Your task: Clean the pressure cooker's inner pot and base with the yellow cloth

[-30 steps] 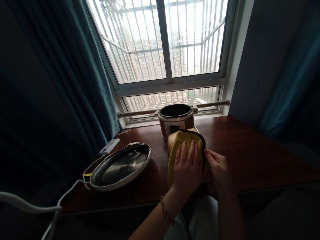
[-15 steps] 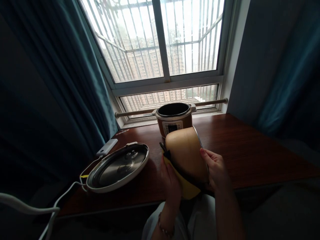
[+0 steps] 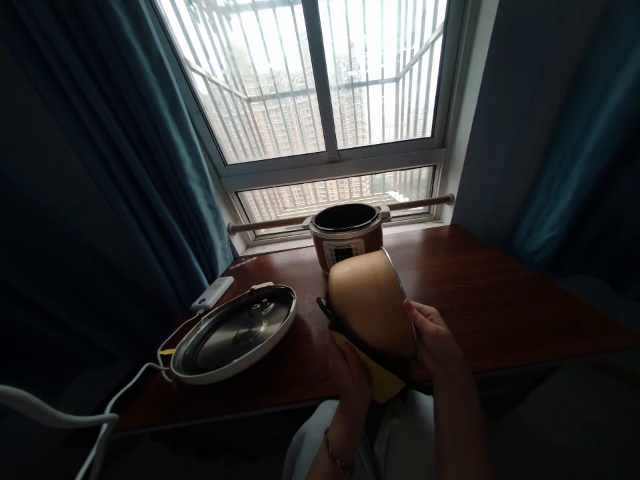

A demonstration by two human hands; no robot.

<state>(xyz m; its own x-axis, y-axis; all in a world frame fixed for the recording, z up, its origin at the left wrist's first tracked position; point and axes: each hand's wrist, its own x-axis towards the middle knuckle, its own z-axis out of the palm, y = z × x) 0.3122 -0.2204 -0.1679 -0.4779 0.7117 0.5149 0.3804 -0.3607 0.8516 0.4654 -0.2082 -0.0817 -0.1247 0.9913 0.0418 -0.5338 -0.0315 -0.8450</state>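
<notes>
Worktop [image 3: 480,287] below window [image 3: 280,113]. Right hand [image 3: 435,333] pinches tilted gold pot [image 3: 367,300] by rim [image 3: 394,273]; left hand [image 3: 349,373] holds yellow cloth [image 3: 385,384] against it. Likely wiping; next stroke probably needs steady grip.

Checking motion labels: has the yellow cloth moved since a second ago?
Yes: the yellow cloth has moved down in view, away from the cooker.
</notes>
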